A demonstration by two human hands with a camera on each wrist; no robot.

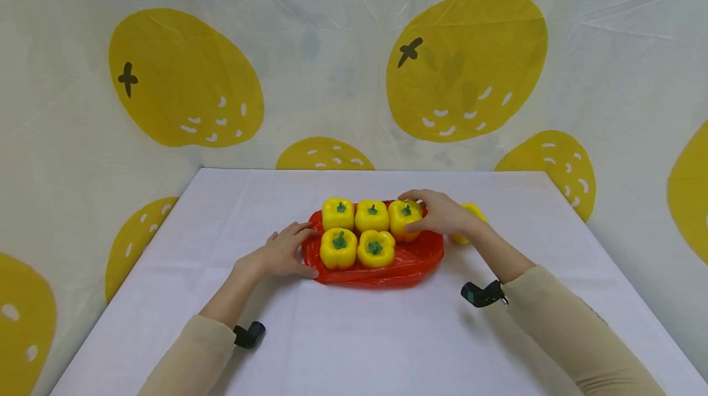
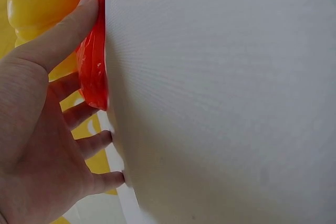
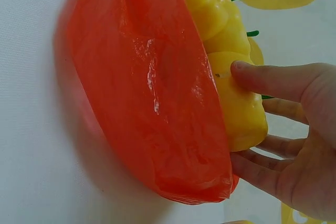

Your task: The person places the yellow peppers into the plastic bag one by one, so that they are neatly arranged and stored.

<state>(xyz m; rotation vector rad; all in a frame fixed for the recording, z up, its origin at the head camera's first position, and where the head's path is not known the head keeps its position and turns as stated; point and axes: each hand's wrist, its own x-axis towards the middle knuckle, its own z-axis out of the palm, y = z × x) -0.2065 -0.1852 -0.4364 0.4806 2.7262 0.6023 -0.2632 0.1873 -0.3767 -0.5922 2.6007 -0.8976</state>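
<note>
Several yellow bell peppers with green stems stand in two rows on a red plastic bag (image 1: 412, 257) in the head view. My right hand (image 1: 442, 214) grips the back-row pepper at the right end (image 1: 401, 214), thumb on its near side and fingers round the far side. In the right wrist view, the thumb presses the side of this pepper (image 3: 241, 108). My left hand (image 1: 281, 253) rests at the bag's left edge with fingers spread. Its thumb touches the red plastic (image 2: 93, 51) in the left wrist view, and the lower fingertips meet the white tabletop.
Another yellow pepper (image 1: 475, 210) lies on the white-covered table (image 1: 359, 334) to the right of the bag, partly hidden behind my right wrist. A white curtain with yellow fruit prints (image 1: 332, 76) hangs behind the table and along its sides.
</note>
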